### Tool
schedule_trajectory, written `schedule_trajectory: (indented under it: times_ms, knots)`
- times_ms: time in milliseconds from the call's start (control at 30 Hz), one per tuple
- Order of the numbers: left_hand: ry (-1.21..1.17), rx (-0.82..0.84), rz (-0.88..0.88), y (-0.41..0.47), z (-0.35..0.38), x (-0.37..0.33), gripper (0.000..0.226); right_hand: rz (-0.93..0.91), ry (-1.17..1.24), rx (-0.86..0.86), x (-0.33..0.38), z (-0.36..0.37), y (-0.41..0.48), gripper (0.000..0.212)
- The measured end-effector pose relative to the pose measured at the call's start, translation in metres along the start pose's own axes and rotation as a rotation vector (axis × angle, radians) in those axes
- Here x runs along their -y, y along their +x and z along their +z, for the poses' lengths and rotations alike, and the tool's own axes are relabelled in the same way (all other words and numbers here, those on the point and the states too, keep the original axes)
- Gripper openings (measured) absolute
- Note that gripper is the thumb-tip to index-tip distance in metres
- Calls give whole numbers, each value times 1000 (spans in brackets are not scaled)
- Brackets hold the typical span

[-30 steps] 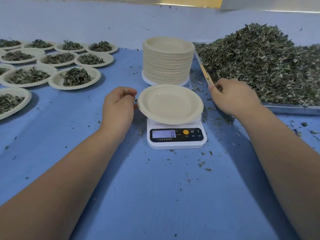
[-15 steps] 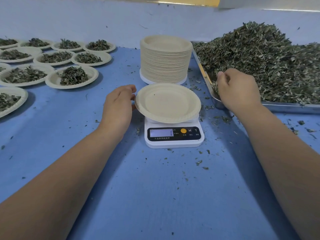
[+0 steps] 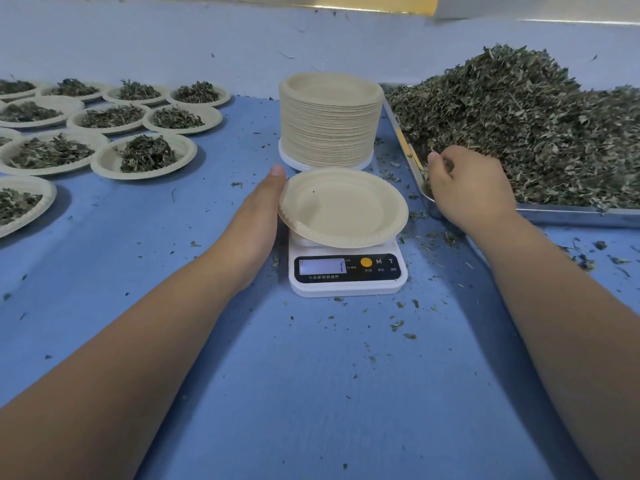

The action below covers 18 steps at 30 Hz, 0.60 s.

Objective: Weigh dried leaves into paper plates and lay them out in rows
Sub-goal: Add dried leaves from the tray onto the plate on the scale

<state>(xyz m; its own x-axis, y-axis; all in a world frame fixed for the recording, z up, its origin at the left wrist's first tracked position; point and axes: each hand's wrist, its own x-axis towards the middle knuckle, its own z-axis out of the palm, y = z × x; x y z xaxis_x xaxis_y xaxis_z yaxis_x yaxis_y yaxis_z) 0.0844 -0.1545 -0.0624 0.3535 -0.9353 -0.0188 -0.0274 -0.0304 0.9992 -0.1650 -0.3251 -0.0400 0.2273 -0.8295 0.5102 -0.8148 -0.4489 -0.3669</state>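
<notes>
Risk: right hand (image 3: 471, 188), curled into the near corner of the dried green leaf heap (image 3: 519, 133) and pinching a clump, may shed crumbs crossing to the empty beige paper plate (image 3: 343, 207) on the white digital scale (image 3: 346, 285). Straight-fingered left hand (image 3: 256, 223) lies along that overhanging rim, seemingly touching; pressure skews the reading or tips it. Counts: one blue-covered table (image 3: 311, 393), one steel tray (image 3: 571, 214), one heap, one plate stack (image 3: 329, 133), eleven filled plates (image 3: 187, 150) at left, some cropped, one scale, one empty plate.

Empty paper plate (image 3: 343, 206), beige, atop the scale (image 3: 346, 271). Plate stack (image 3: 329, 123) just behind it; filled plates (image 3: 145, 155) in rows, far left. Dried leaves (image 3: 536, 126) heaped at right
</notes>
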Motion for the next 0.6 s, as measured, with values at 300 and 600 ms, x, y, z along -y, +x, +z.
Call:
schedule_trajectory:
  times_ms: [300, 600]
  knots:
    - [34, -48, 53, 4, 1, 2, 80, 29, -23, 84, 4, -4, 12, 46]
    - [-28, -153, 47, 6, -2, 5, 86, -58, 63, 9, 45, -32, 33, 44]
